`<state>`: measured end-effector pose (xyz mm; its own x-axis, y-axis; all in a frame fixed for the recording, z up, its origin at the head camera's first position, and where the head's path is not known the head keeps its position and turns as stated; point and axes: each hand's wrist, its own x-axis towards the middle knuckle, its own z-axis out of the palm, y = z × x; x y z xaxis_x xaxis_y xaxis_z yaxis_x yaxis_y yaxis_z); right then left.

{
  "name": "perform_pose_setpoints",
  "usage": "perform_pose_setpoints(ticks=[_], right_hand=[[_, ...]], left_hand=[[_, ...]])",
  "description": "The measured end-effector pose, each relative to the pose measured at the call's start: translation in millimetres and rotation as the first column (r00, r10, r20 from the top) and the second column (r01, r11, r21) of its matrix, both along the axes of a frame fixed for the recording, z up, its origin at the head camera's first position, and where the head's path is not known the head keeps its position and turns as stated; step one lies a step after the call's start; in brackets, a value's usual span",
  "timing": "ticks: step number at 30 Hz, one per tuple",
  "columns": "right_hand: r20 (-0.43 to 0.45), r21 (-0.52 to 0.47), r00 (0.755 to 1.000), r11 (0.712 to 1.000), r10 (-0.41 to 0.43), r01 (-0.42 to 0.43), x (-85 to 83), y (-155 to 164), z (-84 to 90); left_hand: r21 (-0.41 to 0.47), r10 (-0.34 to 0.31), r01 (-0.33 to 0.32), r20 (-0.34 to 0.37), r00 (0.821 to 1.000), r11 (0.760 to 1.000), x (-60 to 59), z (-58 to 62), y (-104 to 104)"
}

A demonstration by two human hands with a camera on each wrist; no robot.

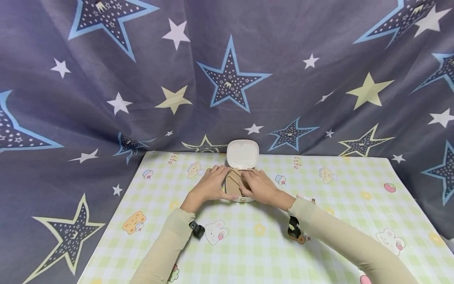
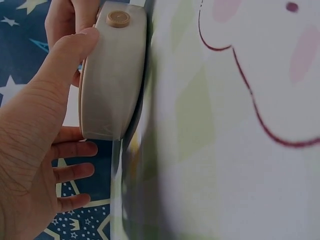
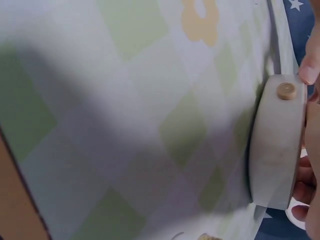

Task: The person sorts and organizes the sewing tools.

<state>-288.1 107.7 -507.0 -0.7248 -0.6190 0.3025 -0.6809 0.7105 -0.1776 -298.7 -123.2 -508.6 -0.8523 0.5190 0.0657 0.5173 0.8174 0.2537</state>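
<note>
A small white case sits at the middle back of the table, its lid (image 1: 242,154) standing open and upright. Its base (image 1: 234,194) shows a tan inside. My left hand (image 1: 217,176) rests on the base's left side, with the thumb (image 2: 70,50) against the rim and the fingers fairly straight. My right hand (image 1: 249,180) lies over the base's right side, fingers on the tan inside. From the side the base (image 2: 112,80) is a grey-white oval with a round tan button (image 2: 118,19). The right wrist view shows the same base (image 3: 277,145) and button (image 3: 286,90).
The table (image 1: 248,244) has a green-checked cloth with cartoon prints. A dark star-patterned curtain (image 1: 227,79) hangs close behind the table and along both sides. A small pinkish object (image 1: 306,196) lies by my right wrist.
</note>
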Motion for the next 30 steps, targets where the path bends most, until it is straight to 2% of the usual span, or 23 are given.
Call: perform_pose_setpoints(ticks=[7,18,25,30], right_hand=[[0.036,0.044,0.999,0.999,-0.001,0.000,1.2,1,9.8],[0.139,0.008,0.990,1.000,-0.001,0.000,6.5,26,39.8],[0.116,-0.072,0.993,0.997,0.000,0.008,9.0,53,51.5],[0.123,-0.071,0.992,0.996,-0.038,0.047,13.5,72,55.2]], left_hand=[[0.012,0.000,0.000,0.004,1.000,1.000,0.6,1.1,1],[0.034,0.003,-0.003,-0.016,1.000,0.999,1.2,-4.5,2],[0.049,0.009,-0.007,-0.037,0.999,0.999,0.6,-3.9,3],[0.060,0.007,-0.004,-0.046,0.999,0.998,0.0,-5.0,3]])
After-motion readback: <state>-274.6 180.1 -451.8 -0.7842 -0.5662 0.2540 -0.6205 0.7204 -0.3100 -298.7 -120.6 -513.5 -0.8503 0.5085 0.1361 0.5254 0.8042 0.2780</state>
